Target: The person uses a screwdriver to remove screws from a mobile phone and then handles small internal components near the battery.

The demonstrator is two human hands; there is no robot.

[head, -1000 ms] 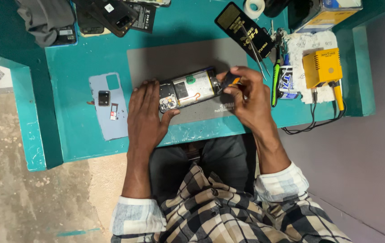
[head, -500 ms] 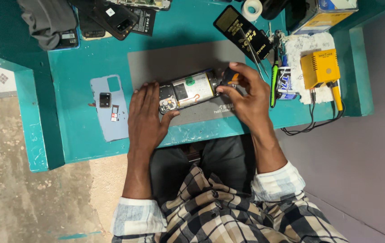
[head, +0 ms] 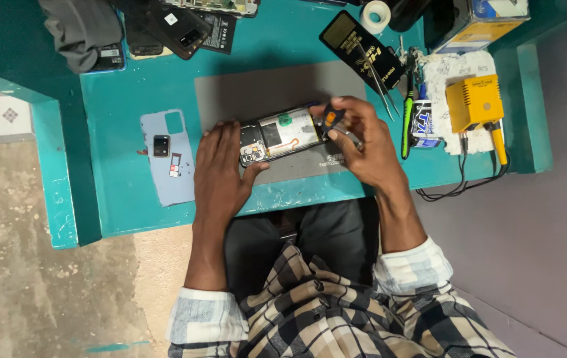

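Phone (head: 282,134): opened, back off, lying on grey mat (head: 263,89) on teal counter (head: 124,93).
Left hand (head: 220,169): flat, fingers steadying phone's camera end.
Right hand (head: 363,136): pinching small black-and-orange tool (head: 330,119) at phone's other end.
Back cover (head: 167,158): pale blue, left of mat.

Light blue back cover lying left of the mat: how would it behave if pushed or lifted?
The back cover looks like a thin flat shell, so probably light and somewhat flexible, apt to bend if lifted by one corner. Lying flat on the smooth teal table, it would likely slide rather than tip or roll. Small loose parts resting on it could shift or fall off.
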